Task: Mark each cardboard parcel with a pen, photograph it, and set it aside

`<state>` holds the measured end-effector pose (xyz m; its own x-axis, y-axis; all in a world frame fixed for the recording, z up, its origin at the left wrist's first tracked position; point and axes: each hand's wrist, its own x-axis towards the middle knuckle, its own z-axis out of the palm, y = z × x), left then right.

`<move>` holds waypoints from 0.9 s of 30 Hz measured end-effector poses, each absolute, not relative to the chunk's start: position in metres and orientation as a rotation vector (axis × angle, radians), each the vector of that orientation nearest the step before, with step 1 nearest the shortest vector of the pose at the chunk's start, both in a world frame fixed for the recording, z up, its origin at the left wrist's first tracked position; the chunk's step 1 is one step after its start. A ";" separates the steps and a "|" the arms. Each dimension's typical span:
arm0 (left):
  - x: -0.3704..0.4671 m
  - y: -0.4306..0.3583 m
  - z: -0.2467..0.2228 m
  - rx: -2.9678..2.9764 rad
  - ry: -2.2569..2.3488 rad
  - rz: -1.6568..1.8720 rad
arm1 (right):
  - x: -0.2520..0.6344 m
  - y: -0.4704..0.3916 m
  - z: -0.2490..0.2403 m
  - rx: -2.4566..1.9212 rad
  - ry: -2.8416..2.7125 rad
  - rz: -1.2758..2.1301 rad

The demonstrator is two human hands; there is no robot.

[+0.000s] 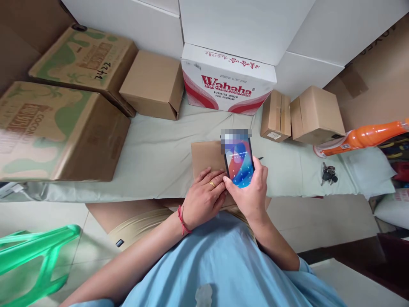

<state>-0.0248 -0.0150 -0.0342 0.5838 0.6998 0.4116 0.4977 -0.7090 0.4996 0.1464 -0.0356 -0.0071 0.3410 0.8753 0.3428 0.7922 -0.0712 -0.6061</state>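
Note:
My right hand (252,192) grips a smartphone (239,166) upright, with the thumb on its lower left edge and the fingers behind its right side. A lit lock screen with a keypad shows; its top is blurred out. My left hand (206,196), wearing a gold ring and a red cord bracelet, rests flat with fingers stretched on a brown cardboard-coloured cover or notebook (206,155). Its fingertips come close to the right thumb. Behind the phone a dark pointed tip (261,158), perhaps of a pen, sticks out.
A cloth-covered table (159,157) carries coconut cartons (105,132), a plain box (151,83), a Wahaha water carton (226,87) and two small boxes (276,115) at the back. Keys (329,174) and an orange bottle (361,138) are at right; a green stool (38,256) stands lower left.

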 end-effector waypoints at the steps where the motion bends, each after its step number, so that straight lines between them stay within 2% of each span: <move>1: -0.025 -0.015 -0.034 2.488 0.974 0.854 | 0.151 -0.035 -0.008 -1.873 -1.452 0.142; 5: -0.025 -0.015 -0.032 2.476 0.957 0.847 | 0.192 -0.033 -0.017 -2.025 -1.296 0.171; 13: -0.024 -0.016 -0.030 2.478 0.973 0.877 | 0.299 -0.061 -0.064 -2.641 -0.795 0.367; 17: -0.024 -0.016 -0.029 2.491 0.969 0.910 | 0.308 -0.082 -0.086 -2.671 -0.819 0.362; 22: -0.033 -0.018 -0.030 2.394 0.985 1.082 | 0.301 -0.083 -0.082 -2.434 -1.230 0.084; 24: -0.041 -0.021 -0.036 2.320 1.112 1.192 | 0.291 -0.080 -0.073 -2.249 -1.296 0.238; 27: -0.054 -0.029 -0.048 2.021 1.488 1.267 | 0.262 -0.077 -0.060 -1.945 -1.318 0.888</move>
<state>-0.0536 -0.0290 -0.0484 0.0597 0.8867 0.4585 0.5942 -0.4007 0.6974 0.2620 -0.0772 -0.0602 0.2766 0.9429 -0.1858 0.5265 -0.3104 -0.7915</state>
